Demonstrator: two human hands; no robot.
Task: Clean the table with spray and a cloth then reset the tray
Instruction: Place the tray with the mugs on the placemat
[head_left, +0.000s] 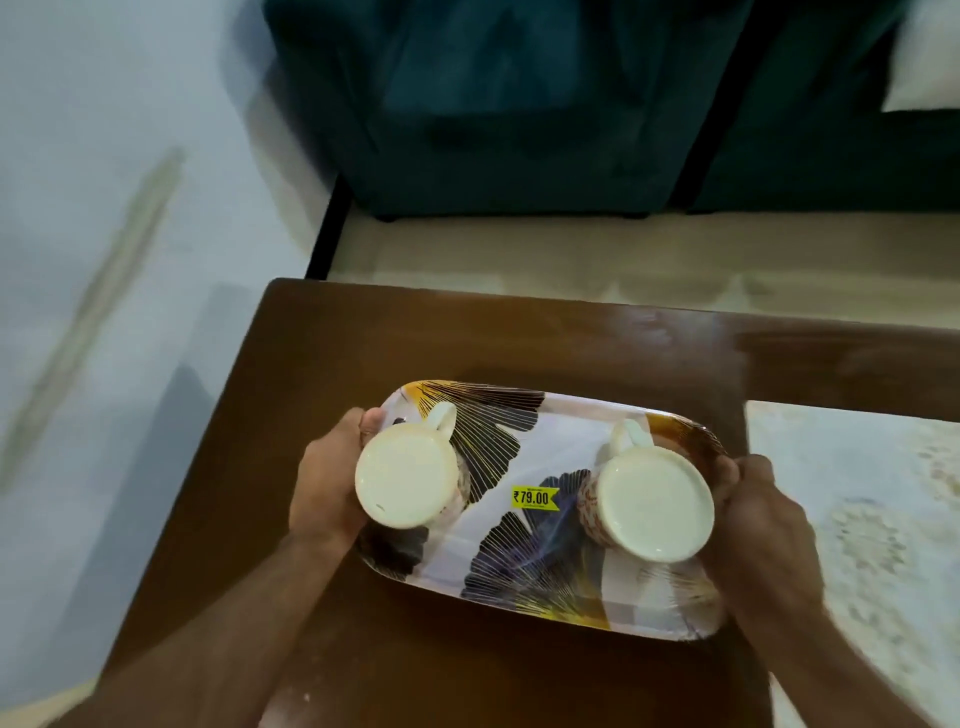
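Both bare forearms reach in from the bottom, converging toward the middle. The left hand (327, 480) curls around the left end of the tray (524, 525), thumb up top by the rim. The right hand (753, 512) clamps the opposite end, knuckles up, fingers wrapped over the edge.

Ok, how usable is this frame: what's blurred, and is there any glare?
Head view: the tray, both upturned cups and the price sticker are sharp enough to read; the floor at left, the sofa and the cloth smear with motion blur; a soft sheen lies on the table at its far edge; edges bow from the wide lens.
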